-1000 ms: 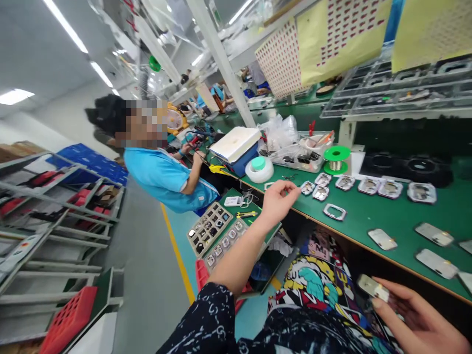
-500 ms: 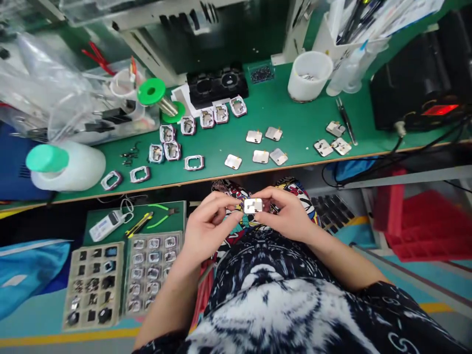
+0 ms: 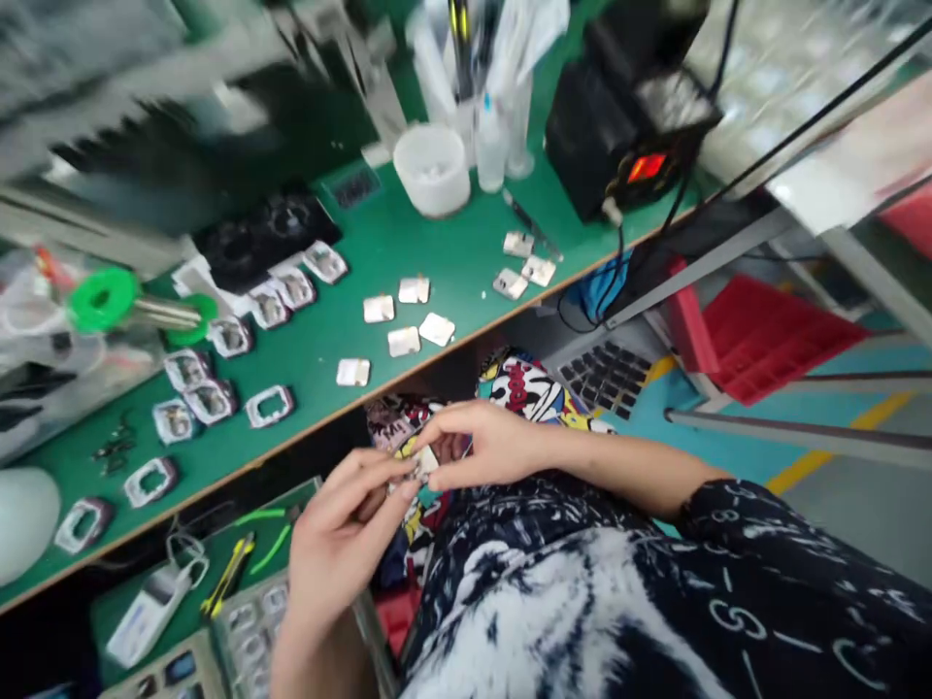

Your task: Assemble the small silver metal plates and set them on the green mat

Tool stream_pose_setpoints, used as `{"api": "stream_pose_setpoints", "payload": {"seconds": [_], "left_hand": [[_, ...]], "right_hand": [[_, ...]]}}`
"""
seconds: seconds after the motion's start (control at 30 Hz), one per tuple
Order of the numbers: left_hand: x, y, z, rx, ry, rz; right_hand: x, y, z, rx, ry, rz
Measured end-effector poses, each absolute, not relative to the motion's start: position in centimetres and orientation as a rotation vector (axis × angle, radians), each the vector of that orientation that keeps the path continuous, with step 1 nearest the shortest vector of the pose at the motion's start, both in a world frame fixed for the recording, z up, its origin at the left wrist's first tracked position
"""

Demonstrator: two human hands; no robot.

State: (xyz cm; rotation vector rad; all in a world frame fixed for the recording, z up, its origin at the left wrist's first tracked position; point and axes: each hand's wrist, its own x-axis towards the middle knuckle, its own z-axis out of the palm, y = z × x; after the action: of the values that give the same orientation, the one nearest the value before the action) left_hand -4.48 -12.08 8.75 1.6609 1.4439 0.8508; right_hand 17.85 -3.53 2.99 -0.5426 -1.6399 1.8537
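Observation:
Above my lap, my left hand [image 3: 341, 532] pinches one edge of a small silvery plate [image 3: 425, 464] between thumb and fingers. My right hand [image 3: 489, 444] grips the opposite side, its fingertips partly covering it. The plate looks like the rounded rectangular plates on the bench, such as the nearest silvery one [image 3: 353, 373]. Several more lie beyond, and three with dark marks sit by the tweezers [image 3: 531, 223]. Left of them stand several metal frames with rounded corners, one being an open frame [image 3: 269, 407].
The green bench [image 3: 320, 320] holds a white cup [image 3: 432, 170], a black box with a red display [image 3: 633, 136] and a solder spool [image 3: 106, 299]. Below left, a lower board carries green-handled pliers [image 3: 269, 540], a yellow cutter [image 3: 227, 575] and compartment trays [image 3: 251, 631].
My view has swung to the right and tilted. Both hands still hold the plate, which now looks turned and more covered by fingers. The parts on the bench keep their arrangement.

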Motion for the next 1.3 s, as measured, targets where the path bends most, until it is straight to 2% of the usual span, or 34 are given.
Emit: {"api": "stream_pose_setpoints", "payload": {"seconds": [0.2, 0.37, 0.6, 0.93, 1.1, 1.3], "left_hand": [[-3.0, -10.6, 11.0, 1.745, 1.341, 0.761], [-3.1, -11.0, 11.9, 1.82, 1.355, 0.833], [-3.2, -11.7, 10.5, 1.781, 1.471, 0.907], [-1.4, -13.2, 9.2, 1.695, 1.76, 1.235], [-2.3, -13.1, 9.0, 1.572, 1.693, 1.174], [-3.1, -13.8, 10.0, 2.024, 1.652, 0.837]], "right_hand": [[19.6, -2.7, 4.9, -0.558, -1.534, 1.933], [18.8, -2.7, 5.1, -0.506, -1.633, 1.938], [17.7, -2.3, 4.4, -0.449, -1.614, 1.968], [16.2, -2.6, 5.2, -0.427, -1.717, 1.726], [16.2, -2.5, 5.1, -0.499, -1.808, 1.623], [16.1, -3.5, 4.3, -0.613, -1.946, 1.646]]}}
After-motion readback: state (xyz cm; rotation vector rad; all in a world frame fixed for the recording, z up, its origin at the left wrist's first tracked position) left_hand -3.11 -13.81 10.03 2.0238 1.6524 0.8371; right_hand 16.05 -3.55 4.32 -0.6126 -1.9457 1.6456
